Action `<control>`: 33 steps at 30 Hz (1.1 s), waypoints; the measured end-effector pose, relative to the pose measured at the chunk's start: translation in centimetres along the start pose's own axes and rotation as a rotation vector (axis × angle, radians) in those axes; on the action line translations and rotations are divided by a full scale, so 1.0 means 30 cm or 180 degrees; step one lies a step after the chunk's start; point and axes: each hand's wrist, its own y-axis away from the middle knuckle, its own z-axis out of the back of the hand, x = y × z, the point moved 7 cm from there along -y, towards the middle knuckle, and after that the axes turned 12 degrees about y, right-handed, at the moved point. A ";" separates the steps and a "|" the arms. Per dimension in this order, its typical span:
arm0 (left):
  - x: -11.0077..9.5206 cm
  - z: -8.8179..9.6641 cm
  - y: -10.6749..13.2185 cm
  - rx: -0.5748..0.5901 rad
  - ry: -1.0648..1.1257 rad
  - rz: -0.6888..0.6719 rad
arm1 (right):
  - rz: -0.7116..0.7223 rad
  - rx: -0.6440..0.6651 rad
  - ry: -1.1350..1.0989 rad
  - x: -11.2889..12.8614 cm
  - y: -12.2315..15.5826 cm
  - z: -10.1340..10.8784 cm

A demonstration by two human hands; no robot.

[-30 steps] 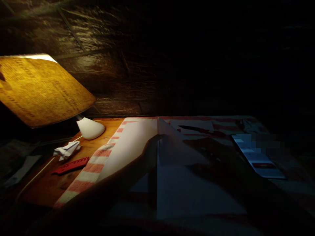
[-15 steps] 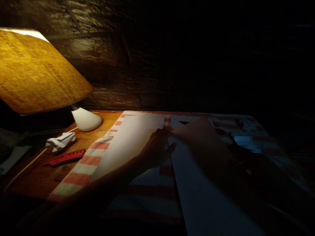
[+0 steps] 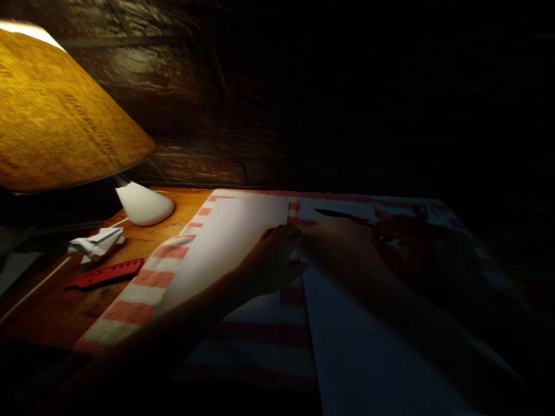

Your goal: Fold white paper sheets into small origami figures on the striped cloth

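My left hand reaches in with its fingers curled at the top corner of a long white sheet of paper. Its thumb lies against that sheet, so the hand appears closed on the paper. Right up against it is my right hand, in deep shadow over the same sheet's top end; its fingers are hidden by the dark. Under and left of my left hand, another white sheet lies flat on a red-and-white striped cloth. A dark pointed blade rests beyond my right hand on a further white sheet.
A lamp with a yellow shade and white base stands at the left. Near it are crumpled white paper, a red comb-like piece and a white cord. A dark wall rises behind the table.
My right hand has come down, and the raised top end of the long sheet has lowered with it. More of the blade shows. The view has shifted slightly.
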 end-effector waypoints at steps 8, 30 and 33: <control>0.019 0.031 -0.003 0.0106 -0.0355 0.0097 | 0.0728 0.0281 -0.0136 0.217 0.165 -0.008; 0.042 0.036 -0.010 -0.0115 -0.0361 0.0129 | 0.1094 0.0416 -0.0361 0.290 0.229 -0.080; 0.030 0.034 -0.011 -0.0113 -0.0467 0.0068 | 0.1078 0.0470 -0.0333 0.274 0.233 -0.076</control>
